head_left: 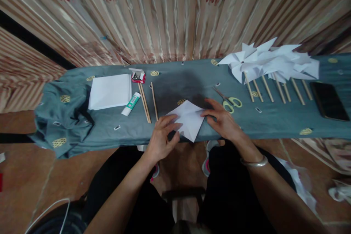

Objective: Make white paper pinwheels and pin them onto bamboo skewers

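A creased white square of paper (pixel 189 119) lies turned cornerwise at the table's front edge, between my two hands. My left hand (pixel 164 135) rests over its left corner, fingers stretched out and thumb apart below them. At the right corner, my right hand (pixel 221 119) pinches the paper between thumb and fingers. Scissors (pixel 230 103) with light green handles lie just beyond my right hand. Thin wooden sticks (pixel 154 100) lie beyond my left hand, near a green and white glue stick (pixel 131 104).
A stack of white paper (pixel 109 91) lies at the left, beside a small open red box (pixel 138 76) of metal pins. Several paper pinwheels (pixel 274 62) on sticks are heaped at the back right, near a black phone (pixel 329 101). The narrow table has a grey-green cloth (pixel 274 124); a curtain (pixel 175 18) hangs behind.
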Tool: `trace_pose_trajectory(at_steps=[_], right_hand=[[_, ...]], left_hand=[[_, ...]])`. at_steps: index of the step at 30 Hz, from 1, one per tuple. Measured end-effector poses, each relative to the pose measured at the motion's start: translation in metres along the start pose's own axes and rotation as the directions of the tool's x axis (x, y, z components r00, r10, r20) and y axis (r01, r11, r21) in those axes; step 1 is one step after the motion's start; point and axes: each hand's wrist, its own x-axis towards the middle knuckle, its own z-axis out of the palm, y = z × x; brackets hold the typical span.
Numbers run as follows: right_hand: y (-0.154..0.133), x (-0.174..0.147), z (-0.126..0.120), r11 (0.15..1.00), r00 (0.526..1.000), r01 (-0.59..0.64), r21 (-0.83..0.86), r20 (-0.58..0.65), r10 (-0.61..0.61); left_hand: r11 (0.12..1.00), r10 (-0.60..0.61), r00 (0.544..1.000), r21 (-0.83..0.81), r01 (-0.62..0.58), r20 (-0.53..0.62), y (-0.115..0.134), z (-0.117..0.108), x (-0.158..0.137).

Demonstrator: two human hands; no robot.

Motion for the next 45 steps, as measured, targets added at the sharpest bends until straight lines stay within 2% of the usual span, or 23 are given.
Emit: trace_pose_trajectory(at_steps=[4, 7, 11, 15, 18, 21, 23, 24, 27, 30, 32, 34, 37, 41, 43, 45], right_hand=[[-0.003, -0.003, 0.001, 0.998, 0.999, -0.032, -0.057, 0.018, 0.033], [-0.01, 0.002, 0.006, 0.994, 0.998, -0.063, -0.089, -0.013, 0.062], [-0.018, 0.015, 0.016, 0.995, 0.996, -0.064, -0.071, -0.066, 0.059], [-0.025, 0.032, 0.021, 0.999, 0.997, -0.038, -0.018, -0.063, 0.037], [-0.03, 0.042, 0.022, 0.989, 0.987, -0.088, 0.122, -0.12, 0.102], [-0.033, 0.047, 0.019, 0.942, 0.96, -0.173, 0.287, -0.163, 0.226], [-0.032, 0.049, 0.015, 0.912, 0.944, -0.196, 0.36, -0.184, 0.276], [-0.031, 0.05, 0.013, 0.896, 0.936, -0.197, 0.398, -0.196, 0.292], [-0.028, 0.053, 0.006, 0.822, 0.911, -0.19, 0.537, -0.216, 0.352], [-0.027, 0.051, -0.004, 0.743, 0.896, -0.199, 0.639, -0.188, 0.401], [-0.028, 0.049, -0.011, 0.719, 0.9, -0.205, 0.664, -0.161, 0.406], [-0.029, 0.045, -0.017, 0.713, 0.908, -0.207, 0.67, -0.139, 0.394], [-0.028, 0.042, -0.021, 0.718, 0.916, -0.214, 0.663, -0.118, 0.383], [-0.021, 0.041, -0.024, 0.743, 0.924, -0.167, 0.648, -0.159, 0.346], [-0.011, 0.038, -0.029, 0.795, 0.901, -0.152, 0.587, -0.249, 0.356], [0.003, 0.031, -0.035, 0.874, 0.849, -0.236, 0.424, -0.347, 0.398]], left_hand=[[0.998, -0.054, 0.997, 0.025, 0.056, -0.06, -0.009, 0.006, 0.007], [0.993, -0.015, 0.993, 0.113, 0.029, -0.119, -0.013, 0.008, 0.014], [0.98, -0.002, 0.987, 0.197, 0.034, -0.159, -0.011, 0.004, 0.022], [0.968, -0.014, 0.957, 0.236, 0.086, -0.291, -0.013, -0.003, 0.031], [0.98, -0.085, 0.912, 0.133, 0.15, -0.401, -0.019, -0.004, 0.039], [0.964, -0.266, 0.857, -0.127, 0.233, -0.442, -0.024, -0.002, 0.048], [0.889, -0.407, 0.82, -0.383, 0.253, -0.403, -0.024, -0.001, 0.053], [0.817, -0.475, 0.803, -0.519, 0.251, -0.359, -0.023, -0.001, 0.056], [0.523, -0.607, 0.777, -0.82, 0.233, -0.167, -0.016, -0.005, 0.062], [0.29, -0.595, 0.804, -0.929, 0.228, 0.011, -0.006, -0.009, 0.067], [0.187, -0.549, 0.828, -0.95, 0.252, 0.112, 0.0, -0.01, 0.069], [0.116, -0.54, 0.823, -0.953, 0.28, 0.176, 0.005, -0.009, 0.071], [0.091, -0.606, 0.777, -0.955, 0.284, 0.173, 0.01, -0.004, 0.072], [0.172, -0.66, 0.748, -0.957, 0.234, 0.064, 0.011, 0.001, 0.072], [0.209, -0.674, 0.739, -0.959, 0.189, -0.001, 0.009, -0.001, 0.073], [0.239, -0.685, 0.725, -0.962, 0.134, -0.069, 0.007, -0.004, 0.074]])
